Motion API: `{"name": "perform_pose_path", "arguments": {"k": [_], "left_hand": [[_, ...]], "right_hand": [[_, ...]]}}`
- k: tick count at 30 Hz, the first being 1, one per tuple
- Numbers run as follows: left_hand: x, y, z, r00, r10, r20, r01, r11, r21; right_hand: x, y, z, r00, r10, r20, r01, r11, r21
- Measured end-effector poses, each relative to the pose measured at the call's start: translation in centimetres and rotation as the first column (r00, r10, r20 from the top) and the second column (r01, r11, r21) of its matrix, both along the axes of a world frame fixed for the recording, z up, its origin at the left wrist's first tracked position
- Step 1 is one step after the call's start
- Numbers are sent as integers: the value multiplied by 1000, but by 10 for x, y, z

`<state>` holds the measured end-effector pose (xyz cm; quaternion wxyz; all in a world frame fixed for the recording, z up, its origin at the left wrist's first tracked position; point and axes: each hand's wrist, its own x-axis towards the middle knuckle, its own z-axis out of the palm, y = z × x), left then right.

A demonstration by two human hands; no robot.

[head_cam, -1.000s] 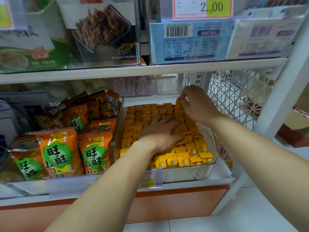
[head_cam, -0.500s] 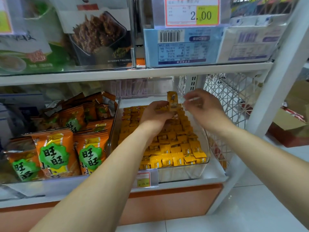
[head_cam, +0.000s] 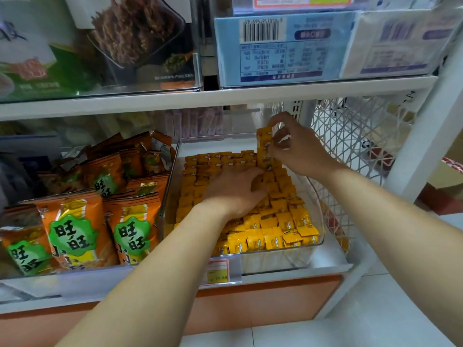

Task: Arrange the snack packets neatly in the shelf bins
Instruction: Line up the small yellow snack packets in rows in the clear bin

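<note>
My right grip [head_cam: 298, 151] pinches one packet [head_cam: 264, 141] upright over the back of the bin [head_cam: 275, 259]; my left grip [head_cam: 233, 194], released, presses flat on the rows [head_cam: 198, 181]. Next, I reckon, it needs slotting in squarely.

packets [head_cam: 255, 236] in bin [head_cam: 275, 259], bags [head_cam: 75, 231] left
</note>
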<state>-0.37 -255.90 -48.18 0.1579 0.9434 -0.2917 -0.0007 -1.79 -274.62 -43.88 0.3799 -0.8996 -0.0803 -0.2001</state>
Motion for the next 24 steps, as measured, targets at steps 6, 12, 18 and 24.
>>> {"name": "perform_pose_path", "arguments": {"k": [6,12,18,24], "left_hand": [[0,4,1,1000,-24,19,22,994,109],[-4,3,6,1000,-3,22,2,999,36],[-7,-6,2,993,-120,15,120,993,4],[-6,-10,-7,991,-121,-47,126,987,101]], "right_hand": [[1,-3,3,1000,-16,-13,12,959,-283],[10,6,6,985,-171,-21,60,456,-888],[12,-5,15,922,-211,-325,-45,775,-630],[23,9,13,887,-270,-375,-69,725,-686]]}}
